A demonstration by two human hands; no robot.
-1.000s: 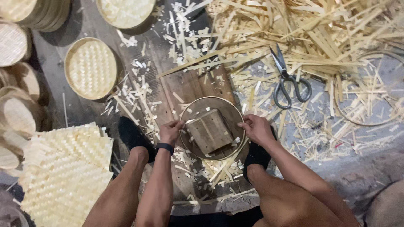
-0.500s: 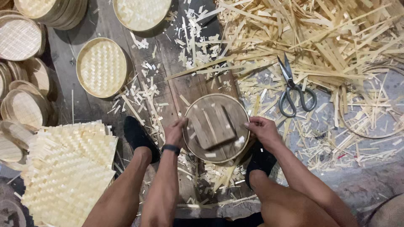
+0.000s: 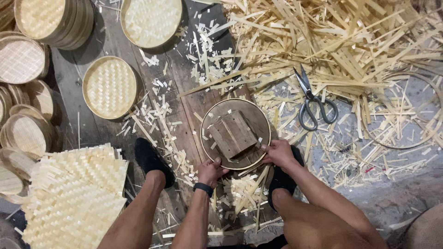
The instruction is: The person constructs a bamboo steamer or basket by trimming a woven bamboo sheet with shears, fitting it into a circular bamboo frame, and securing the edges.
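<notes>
Both hands, the left hand (image 3: 211, 170) and right hand (image 3: 278, 153), close their fingers on the near rim of a round wooden mould (image 3: 235, 133) beside scissors (image 3: 313, 101).

We had only one view, from the camera worn on the head. It looked almost straight down at the floor (image 3: 106, 133), from about a seated person's head height. Our own knees filled the lower edge, and bamboo strips (image 3: 350, 41) reached the top edge.

Scissors (image 3: 313, 102) rt of round form (image 3: 235, 133) – woven mats (image 3: 76, 198) left.
</notes>
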